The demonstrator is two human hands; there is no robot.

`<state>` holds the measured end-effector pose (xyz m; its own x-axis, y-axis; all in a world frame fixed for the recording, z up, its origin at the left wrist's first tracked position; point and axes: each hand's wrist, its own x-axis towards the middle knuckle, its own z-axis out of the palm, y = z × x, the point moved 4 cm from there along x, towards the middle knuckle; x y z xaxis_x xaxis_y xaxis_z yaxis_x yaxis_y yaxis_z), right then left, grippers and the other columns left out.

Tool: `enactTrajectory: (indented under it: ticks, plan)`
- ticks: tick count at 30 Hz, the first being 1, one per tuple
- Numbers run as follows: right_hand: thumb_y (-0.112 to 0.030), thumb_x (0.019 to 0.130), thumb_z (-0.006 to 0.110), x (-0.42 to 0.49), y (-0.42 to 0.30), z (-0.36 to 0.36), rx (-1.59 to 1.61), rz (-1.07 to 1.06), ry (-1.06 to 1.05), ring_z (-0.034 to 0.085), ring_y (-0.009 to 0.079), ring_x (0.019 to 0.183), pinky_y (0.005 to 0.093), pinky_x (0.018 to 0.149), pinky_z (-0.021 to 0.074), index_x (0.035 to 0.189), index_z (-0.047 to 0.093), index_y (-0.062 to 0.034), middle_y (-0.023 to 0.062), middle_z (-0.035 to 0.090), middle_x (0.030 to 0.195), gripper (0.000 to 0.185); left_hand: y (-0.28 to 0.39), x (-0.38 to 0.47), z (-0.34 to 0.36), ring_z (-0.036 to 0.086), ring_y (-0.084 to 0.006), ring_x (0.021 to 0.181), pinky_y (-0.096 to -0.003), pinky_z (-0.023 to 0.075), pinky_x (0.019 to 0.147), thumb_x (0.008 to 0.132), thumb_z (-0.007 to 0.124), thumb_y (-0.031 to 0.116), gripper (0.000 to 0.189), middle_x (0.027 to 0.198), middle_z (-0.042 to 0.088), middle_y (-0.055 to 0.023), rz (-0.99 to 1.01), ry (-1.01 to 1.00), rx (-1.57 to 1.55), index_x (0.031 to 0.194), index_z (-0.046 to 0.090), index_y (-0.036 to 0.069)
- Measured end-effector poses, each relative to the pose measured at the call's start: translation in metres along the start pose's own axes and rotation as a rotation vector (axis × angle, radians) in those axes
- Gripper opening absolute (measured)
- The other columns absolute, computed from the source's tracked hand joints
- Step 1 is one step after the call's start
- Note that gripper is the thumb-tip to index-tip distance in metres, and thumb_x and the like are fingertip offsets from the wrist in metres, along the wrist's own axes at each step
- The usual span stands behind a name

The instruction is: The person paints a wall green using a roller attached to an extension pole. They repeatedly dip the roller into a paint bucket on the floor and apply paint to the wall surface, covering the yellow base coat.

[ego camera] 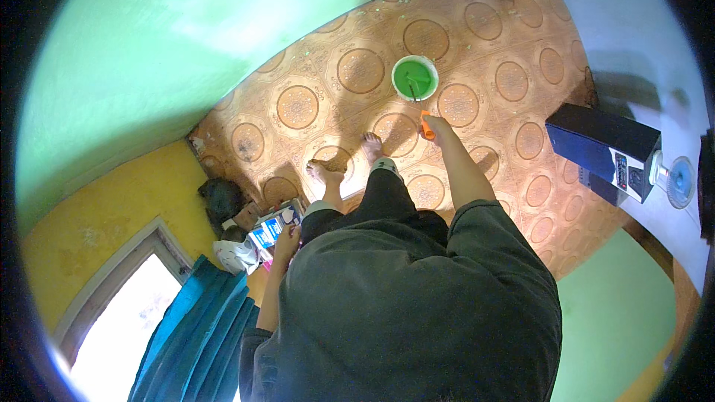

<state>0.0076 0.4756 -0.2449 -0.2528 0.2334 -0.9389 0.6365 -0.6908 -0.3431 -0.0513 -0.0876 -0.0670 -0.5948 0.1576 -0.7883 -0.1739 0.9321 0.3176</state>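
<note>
My right hand (440, 129) is closed around the orange handle (427, 124) of a painting tool, probably a roller. Its thin metal rod runs down to a white bucket (395, 86) standing on the floor. Green paint (413, 75) fills part of the bucket, and the tool's far end is in or over it and hard to make out. My left hand (287, 240) hangs low beside my body, in front of stacked boxes (271, 228); whether it touches them is unclear.
Patterned brown flooring (360, 71) bears small green paint spots. A green wall (167, 39) rises ahead at the left. Black speakers (603, 139) and a small fan (680, 182) stand at the right. A dark bag-like thing (222, 201) and a teal curtain (195, 335) are at the left.
</note>
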Motion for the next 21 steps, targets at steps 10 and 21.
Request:
enactTrajectory:
  ticks: [10,21]
  plan:
    - [-0.023,0.087,0.056,0.023,-0.003,0.016,-0.116,-0.065,0.010,0.062,0.0229,0.058,0.0344,0.050,0.0518,0.097,0.055,0.0018,0.0136,0.062,0.073,0.027,0.030,-0.028,-0.009,0.066,-0.0224,0.073,-0.0339,0.0499,0.069,0.090,0.051,0.034,0.042,0.087,0.066,-0.0169,-0.030,0.040,-0.009,0.112,0.056,-0.001]
    - [-0.020,0.083,0.057,0.028,-0.009,0.030,-0.168,-0.072,0.034,0.063,0.0233,0.057,0.0336,0.044,0.0510,0.095,0.055,0.0026,0.0133,0.060,0.072,0.026,0.009,-0.027,0.007,0.066,-0.0202,0.070,-0.0331,0.0501,0.065,0.092,0.050,0.032,0.037,0.088,0.066,-0.0151,0.082,0.061,-0.080,0.114,0.056,0.003]
